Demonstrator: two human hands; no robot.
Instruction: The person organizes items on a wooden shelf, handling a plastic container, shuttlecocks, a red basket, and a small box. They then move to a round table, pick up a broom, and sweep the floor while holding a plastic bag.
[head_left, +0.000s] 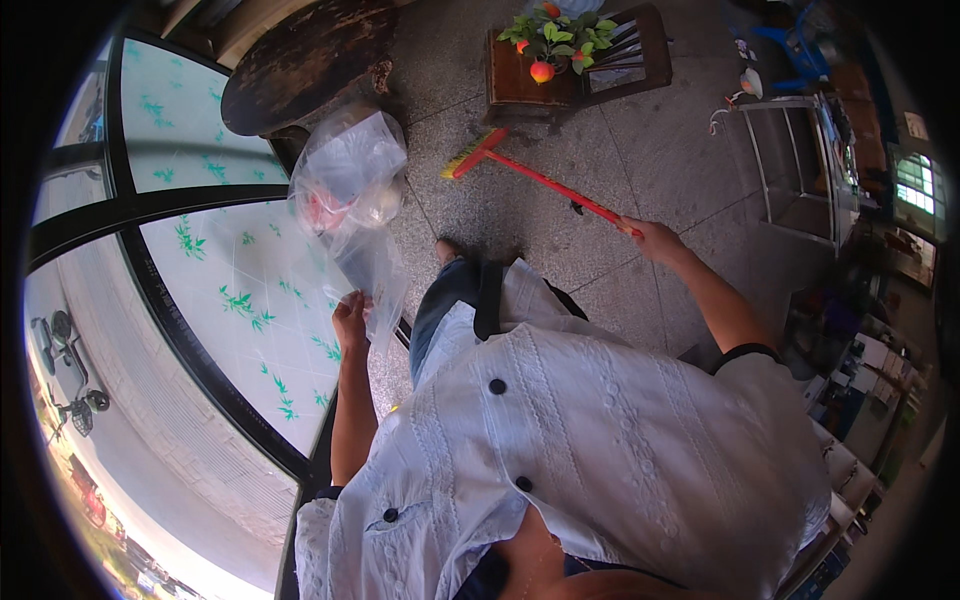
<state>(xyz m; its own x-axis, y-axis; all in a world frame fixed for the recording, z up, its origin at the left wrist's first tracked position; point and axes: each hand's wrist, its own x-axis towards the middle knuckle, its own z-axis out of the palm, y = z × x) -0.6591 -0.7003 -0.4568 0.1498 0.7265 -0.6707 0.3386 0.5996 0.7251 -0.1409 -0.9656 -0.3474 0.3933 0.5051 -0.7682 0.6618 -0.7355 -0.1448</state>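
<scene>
My right hand (651, 238) grips the end of a red broom handle (559, 186). The handle slants up and leftward to a red broom head (477, 153) with yellow-green bristles, over the speckled floor beside the wooden chair. At the left, my left hand (351, 319) pinches the gathered part of a clear plastic bag (375, 270). The bag bulges beyond the hand, with something white and something reddish inside; what these are cannot be made out through the plastic.
A wooden chair (506, 71) bears a plant with red fruit (541, 72). A worn dark oval tabletop (300, 64) stands upper left. Frosted glass panels (240, 300) with green leaf patterns line the left. A metal frame rack (795, 172) and cluttered shelves (847, 465) are at right.
</scene>
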